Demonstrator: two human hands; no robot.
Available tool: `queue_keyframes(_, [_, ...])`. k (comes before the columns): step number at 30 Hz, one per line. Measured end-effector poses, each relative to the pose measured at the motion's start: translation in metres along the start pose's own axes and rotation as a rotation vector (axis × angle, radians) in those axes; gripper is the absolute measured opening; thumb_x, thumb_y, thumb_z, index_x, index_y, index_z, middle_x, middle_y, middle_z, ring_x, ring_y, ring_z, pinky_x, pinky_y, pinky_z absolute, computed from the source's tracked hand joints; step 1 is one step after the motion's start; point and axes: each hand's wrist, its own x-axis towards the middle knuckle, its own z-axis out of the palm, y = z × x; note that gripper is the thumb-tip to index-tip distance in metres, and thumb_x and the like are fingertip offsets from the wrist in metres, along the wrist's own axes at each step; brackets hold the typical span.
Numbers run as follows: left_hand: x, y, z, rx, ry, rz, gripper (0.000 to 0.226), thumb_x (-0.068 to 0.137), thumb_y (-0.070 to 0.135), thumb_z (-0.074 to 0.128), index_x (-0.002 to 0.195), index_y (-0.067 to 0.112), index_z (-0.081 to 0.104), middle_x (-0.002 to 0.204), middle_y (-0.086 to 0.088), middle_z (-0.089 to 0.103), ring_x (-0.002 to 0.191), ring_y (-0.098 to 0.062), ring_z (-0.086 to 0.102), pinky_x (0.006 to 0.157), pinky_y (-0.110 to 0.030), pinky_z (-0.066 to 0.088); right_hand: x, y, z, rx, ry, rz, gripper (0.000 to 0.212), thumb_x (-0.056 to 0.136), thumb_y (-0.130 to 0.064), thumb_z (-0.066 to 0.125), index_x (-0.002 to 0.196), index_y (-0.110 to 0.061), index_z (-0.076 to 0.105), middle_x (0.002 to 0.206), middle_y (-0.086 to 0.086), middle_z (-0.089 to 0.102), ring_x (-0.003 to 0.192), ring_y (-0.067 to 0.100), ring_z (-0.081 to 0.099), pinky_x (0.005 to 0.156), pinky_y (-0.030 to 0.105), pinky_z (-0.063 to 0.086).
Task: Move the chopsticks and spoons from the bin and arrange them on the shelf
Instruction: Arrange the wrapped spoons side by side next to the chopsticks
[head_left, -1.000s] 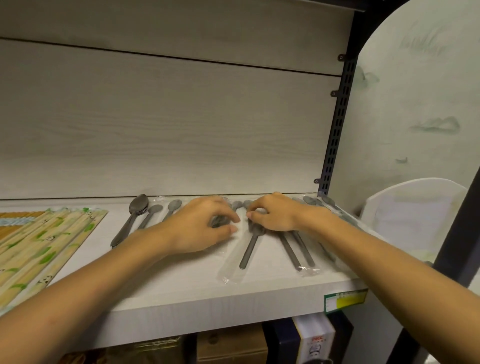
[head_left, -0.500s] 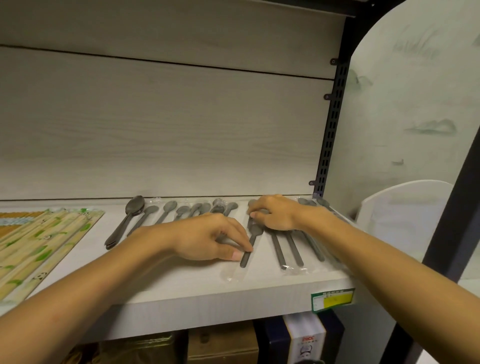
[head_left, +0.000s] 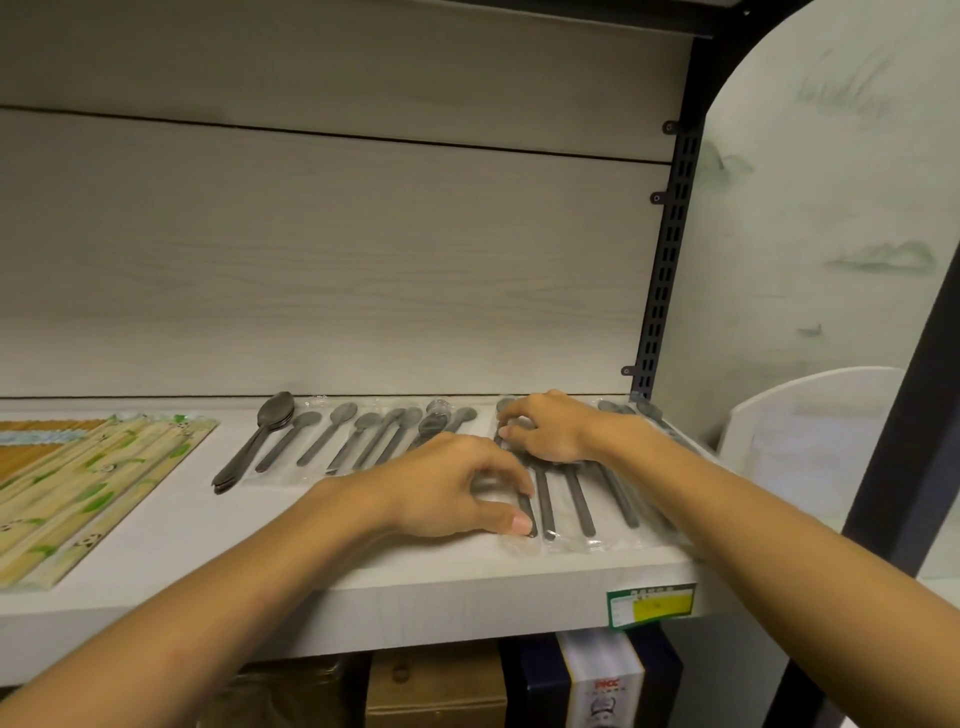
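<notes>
Grey wrapped spoons (head_left: 576, 499) lie handle-out along the shelf (head_left: 395, 587), right of the chopsticks (head_left: 88, 478). Left hand (head_left: 447, 488) pinches one handle end, apparently squaring it; right hand (head_left: 550, 428), fingers curled, presses the bowls, grip unclear.

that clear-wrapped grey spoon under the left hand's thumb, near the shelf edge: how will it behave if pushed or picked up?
The clear-wrapped grey spoon probably slides easily: glossy film on the smooth white shelf. Likely light; the left hand shifts its handle end with thumb and fingertips alone. The spoon itself looks stiff, but the loose wrapper overhanging its end may crinkle and slip in a pinch. Flat, so unlikely to roll.
</notes>
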Motion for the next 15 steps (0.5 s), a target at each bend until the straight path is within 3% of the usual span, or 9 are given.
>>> queue_keyframes(3, [-0.004, -0.001, -0.002, -0.069, 0.037, -0.008, 0.033, 0.083, 0.048, 0.068, 0.113, 0.036, 0.067, 0.112, 0.023, 0.064, 0.108, 0.006, 0.054, 0.096, -0.019, 0.043, 0.0, -0.002, -0.002, 0.025, 0.053, -0.025, 0.045, 0.097, -0.037, 0.049, 0.139, -0.02, 0.048, 0.138, 0.008, 0.053, 0.128, 0.028, 0.046, 0.102, 0.036, 0.039])
queue_keyframes(6, [-0.017, -0.012, -0.015, -0.107, 0.15, -0.034, 0.022, 0.086, 0.041, 0.067, 0.105, 0.03, 0.072, 0.091, 0.019, 0.068, 0.081, 0.006, 0.057, 0.073, -0.01, 0.042, -0.003, -0.008, -0.005, 0.018, 0.106, -0.083, 0.041, 0.096, -0.035, 0.051, 0.134, -0.019, 0.053, 0.134, 0.007, 0.057, 0.125, 0.026, 0.05, 0.102, 0.035, 0.041])
queue_keyframes(8, [-0.028, -0.026, -0.026, -0.056, 0.233, -0.076, 0.014, 0.088, 0.032, 0.067, 0.098, 0.025, 0.074, 0.086, 0.012, 0.069, 0.075, 0.001, 0.057, 0.066, -0.009, 0.04, -0.007, -0.018, -0.004, 0.005, 0.123, -0.133, 0.037, 0.096, -0.033, 0.051, 0.13, -0.021, 0.057, 0.131, 0.006, 0.06, 0.125, 0.024, 0.05, 0.102, 0.034, 0.04])
queue_keyframes(11, [-0.042, -0.052, -0.04, 0.031, 0.294, -0.167, 0.011, 0.088, 0.021, 0.065, 0.091, 0.029, 0.072, 0.087, 0.013, 0.071, 0.08, -0.001, 0.061, 0.068, -0.017, 0.043, -0.016, -0.041, 0.001, -0.001, 0.105, -0.239, 0.034, 0.094, -0.031, 0.051, 0.126, -0.026, 0.06, 0.132, 0.001, 0.06, 0.124, 0.023, 0.05, 0.102, 0.033, 0.041])
queue_keyframes(15, [-0.048, -0.077, -0.048, 0.182, 0.295, -0.258, 0.013, 0.088, 0.024, 0.063, 0.095, 0.032, 0.071, 0.094, 0.017, 0.069, 0.088, -0.004, 0.059, 0.076, -0.025, 0.045, -0.033, -0.076, 0.008, 0.006, 0.058, -0.336, 0.042, 0.095, -0.041, 0.052, 0.136, -0.032, 0.051, 0.135, 0.003, 0.055, 0.128, 0.021, 0.045, 0.104, 0.033, 0.035])
